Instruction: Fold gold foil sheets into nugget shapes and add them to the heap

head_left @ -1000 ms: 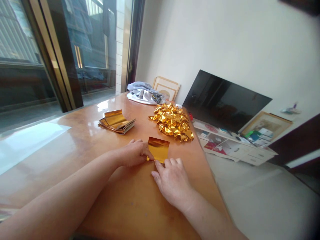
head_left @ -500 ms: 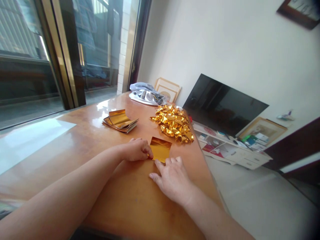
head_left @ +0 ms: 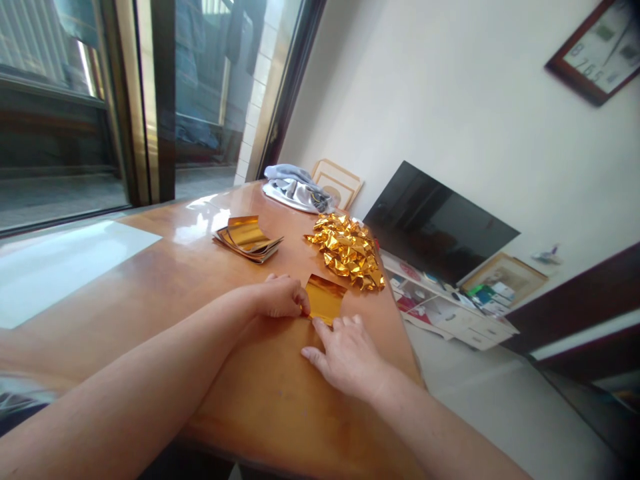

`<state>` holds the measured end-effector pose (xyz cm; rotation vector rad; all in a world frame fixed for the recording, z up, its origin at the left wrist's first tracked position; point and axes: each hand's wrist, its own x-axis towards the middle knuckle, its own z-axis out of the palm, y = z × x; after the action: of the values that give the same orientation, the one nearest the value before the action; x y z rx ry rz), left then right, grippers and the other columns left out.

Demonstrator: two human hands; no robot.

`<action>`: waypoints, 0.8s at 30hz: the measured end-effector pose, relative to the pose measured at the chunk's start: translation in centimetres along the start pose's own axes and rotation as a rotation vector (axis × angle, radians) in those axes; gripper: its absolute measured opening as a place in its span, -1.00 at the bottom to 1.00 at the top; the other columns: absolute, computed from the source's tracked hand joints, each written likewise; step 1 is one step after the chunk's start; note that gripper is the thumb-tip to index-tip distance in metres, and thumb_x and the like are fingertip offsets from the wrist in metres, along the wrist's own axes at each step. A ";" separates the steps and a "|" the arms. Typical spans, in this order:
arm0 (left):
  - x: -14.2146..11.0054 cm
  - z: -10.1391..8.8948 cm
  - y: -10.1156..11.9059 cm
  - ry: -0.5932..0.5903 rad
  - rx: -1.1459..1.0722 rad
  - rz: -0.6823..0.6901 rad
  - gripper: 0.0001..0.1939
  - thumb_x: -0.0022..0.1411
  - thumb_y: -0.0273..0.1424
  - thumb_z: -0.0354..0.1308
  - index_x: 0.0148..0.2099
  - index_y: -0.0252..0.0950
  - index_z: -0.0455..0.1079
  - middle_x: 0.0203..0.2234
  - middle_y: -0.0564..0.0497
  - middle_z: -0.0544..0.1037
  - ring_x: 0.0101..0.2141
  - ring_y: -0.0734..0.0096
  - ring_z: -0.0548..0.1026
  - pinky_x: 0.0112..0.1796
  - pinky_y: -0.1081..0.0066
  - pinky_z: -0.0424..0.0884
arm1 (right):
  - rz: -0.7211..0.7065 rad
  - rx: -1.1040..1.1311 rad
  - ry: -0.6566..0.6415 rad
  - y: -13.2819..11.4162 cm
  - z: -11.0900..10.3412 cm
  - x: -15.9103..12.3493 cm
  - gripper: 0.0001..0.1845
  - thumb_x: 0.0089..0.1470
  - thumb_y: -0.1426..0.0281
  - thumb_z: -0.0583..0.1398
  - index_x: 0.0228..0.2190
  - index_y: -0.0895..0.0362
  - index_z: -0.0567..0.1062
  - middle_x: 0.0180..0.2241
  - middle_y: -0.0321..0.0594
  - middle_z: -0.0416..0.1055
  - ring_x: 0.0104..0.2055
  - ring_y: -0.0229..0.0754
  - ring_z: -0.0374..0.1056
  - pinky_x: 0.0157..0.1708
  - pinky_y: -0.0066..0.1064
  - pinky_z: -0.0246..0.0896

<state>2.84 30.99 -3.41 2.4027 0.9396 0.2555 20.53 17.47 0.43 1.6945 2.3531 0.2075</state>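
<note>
Gold sheet, left hand seemingly more curled than before

So there's just the one head cam, sitting up at the wearer's eye level behind the near end of the counter, looking forward and down along it. It's pretty close to both forearms, tilted so the TV slants, and reaches the far wall.

Daylight pours through the glass door, leaving white glare on the glossy table. Wide-angle distortion bends the edges, and the right corners blur and darken.
</note>
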 end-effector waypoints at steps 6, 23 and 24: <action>0.0 0.1 0.1 0.017 0.005 -0.018 -0.72 0.06 -0.38 0.18 -0.22 0.02 0.65 -0.25 0.14 0.70 -0.13 0.20 0.54 0.06 0.15 0.24 | 0.004 -0.005 -0.069 -0.6 -0.8 0.3 -0.31 0.30 -0.09 -0.06 0.18 0.11 0.39 -0.10 0.15 0.53 -0.03 0.19 0.40 0.03 0.01 0.03; 0.1 -0.1 0.1 0.018 -0.055 -0.034 -0.75 0.10 -0.37 0.15 -0.25 -0.02 0.64 -0.23 0.15 0.70 -0.14 0.23 0.56 0.03 0.23 0.28 | -0.063 0.011 -0.210 -1.0 -2.9 1.4 -0.08 0.14 -0.29 -0.05 0.31 0.00 0.24 -0.10 0.13 0.54 -0.04 0.25 0.42 -0.02 0.07 0.12; 0.1 -0.1 0.2 0.020 -0.050 -0.033 -0.76 0.11 -0.37 0.15 -0.26 -0.02 0.64 -0.24 0.15 0.69 -0.14 0.23 0.56 0.03 0.23 0.28 | -0.059 0.013 -0.209 -0.9 -2.9 1.4 -0.09 0.14 -0.30 -0.05 0.30 -0.01 0.25 -0.09 0.12 0.53 -0.03 0.24 0.42 -0.03 0.05 0.13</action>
<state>2.96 30.98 -3.24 2.3410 0.9703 0.2877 18.47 18.53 2.85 1.5668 2.2502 0.0033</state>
